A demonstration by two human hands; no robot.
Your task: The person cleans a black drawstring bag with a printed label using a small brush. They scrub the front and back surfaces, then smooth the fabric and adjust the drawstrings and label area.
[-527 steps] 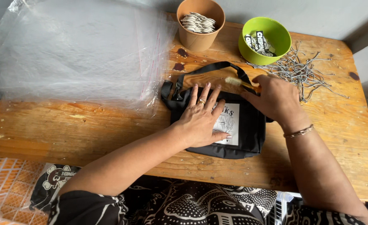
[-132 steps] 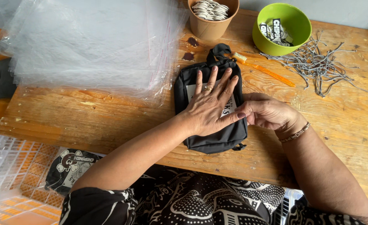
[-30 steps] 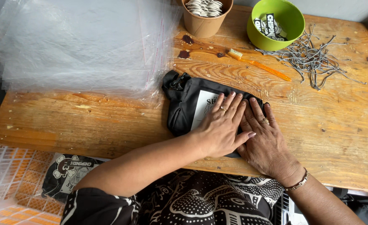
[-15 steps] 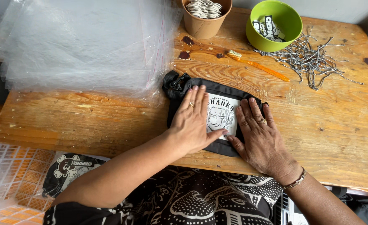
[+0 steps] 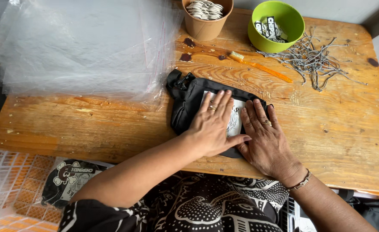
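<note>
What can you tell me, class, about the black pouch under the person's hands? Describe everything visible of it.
The black pouch looks like soft woven fabric and lies flat on the wooden table near its front edge. A bunched strap with a buckle sticks out at its upper left corner. A white printed patch shows between the fingers. The left hand and right hand both press palm-down on it.

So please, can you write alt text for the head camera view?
Both hands, left hand and right hand, press flat on a black pouch on a wooden table. Behind lie clear plastic bags, a green bowl and an orange toothbrush.
</note>
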